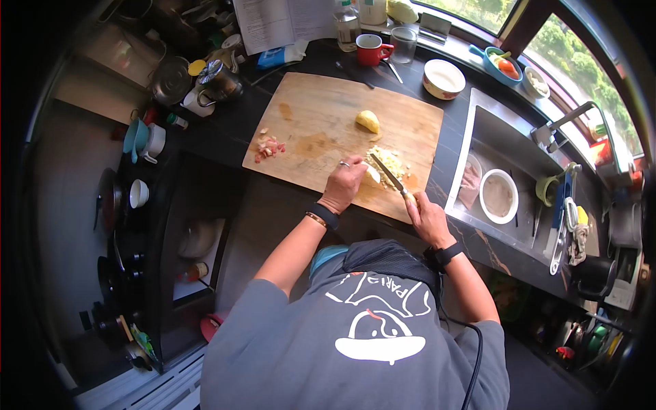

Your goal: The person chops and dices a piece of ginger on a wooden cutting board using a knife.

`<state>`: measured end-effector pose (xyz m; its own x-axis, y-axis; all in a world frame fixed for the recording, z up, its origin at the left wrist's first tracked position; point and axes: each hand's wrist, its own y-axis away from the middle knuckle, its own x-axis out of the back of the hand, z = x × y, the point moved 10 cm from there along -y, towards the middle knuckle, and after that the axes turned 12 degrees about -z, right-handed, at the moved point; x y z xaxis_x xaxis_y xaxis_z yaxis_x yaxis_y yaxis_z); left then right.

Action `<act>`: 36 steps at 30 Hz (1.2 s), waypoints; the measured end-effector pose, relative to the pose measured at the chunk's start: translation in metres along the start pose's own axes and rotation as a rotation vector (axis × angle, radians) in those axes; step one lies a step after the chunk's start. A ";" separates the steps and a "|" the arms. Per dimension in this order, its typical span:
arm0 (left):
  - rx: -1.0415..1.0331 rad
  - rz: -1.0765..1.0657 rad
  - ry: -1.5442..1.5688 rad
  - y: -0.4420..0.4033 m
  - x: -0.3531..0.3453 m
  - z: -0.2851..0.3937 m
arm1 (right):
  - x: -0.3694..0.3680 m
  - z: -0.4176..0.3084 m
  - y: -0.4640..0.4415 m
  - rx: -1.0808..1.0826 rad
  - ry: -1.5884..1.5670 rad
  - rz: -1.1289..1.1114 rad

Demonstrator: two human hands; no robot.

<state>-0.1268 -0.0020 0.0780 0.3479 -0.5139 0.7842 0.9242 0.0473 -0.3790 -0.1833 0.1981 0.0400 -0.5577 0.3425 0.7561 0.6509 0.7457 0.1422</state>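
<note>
My right hand (429,220) is closed round the handle of a knife (388,173), whose blade slants up and left over a pile of chopped pale-yellow bits (391,161). Just left of the blade, my left hand (343,183) has its fingers drawn together on a whitish piece of food (372,173); its exact kind is unclear. Both hands are over the near right part of a wooden cutting board (314,102). Farther back on the board lies a rounded yellow chunk (367,121), perhaps peeled potato. Small pink and red chopped pieces (270,147) sit at the left edge.
Right of the board is a sink (502,130) holding a white bowl (499,196) and a bag. A patterned bowl (444,78), red mug (373,50) and glass (403,45) stand behind the board. Pots and a metal jug (221,82) crowd the back left.
</note>
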 end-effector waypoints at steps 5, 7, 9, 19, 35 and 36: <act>-0.045 -0.141 -0.191 0.025 -0.016 -0.006 | -0.003 -0.001 0.004 -0.005 -0.022 -0.046; -0.076 -0.093 -0.230 0.027 -0.009 0.001 | -0.007 -0.008 0.007 0.084 -0.057 -0.079; -0.086 -0.085 -0.167 0.027 -0.006 0.012 | -0.014 -0.005 0.007 0.090 -0.054 -0.126; -0.014 -0.122 -0.123 0.023 -0.020 0.009 | -0.023 -0.027 0.003 0.135 -0.035 -0.263; -0.070 -0.108 -0.106 0.025 -0.020 0.011 | -0.024 -0.026 0.002 0.259 -0.004 -0.147; -0.070 -0.109 -0.106 0.025 -0.021 0.011 | -0.025 -0.026 0.001 0.254 0.020 -0.159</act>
<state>-0.1095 0.0189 0.0574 0.2642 -0.4193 0.8686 0.9453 -0.0659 -0.3194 -0.1554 0.1749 0.0377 -0.6305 0.2008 0.7498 0.4053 0.9090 0.0974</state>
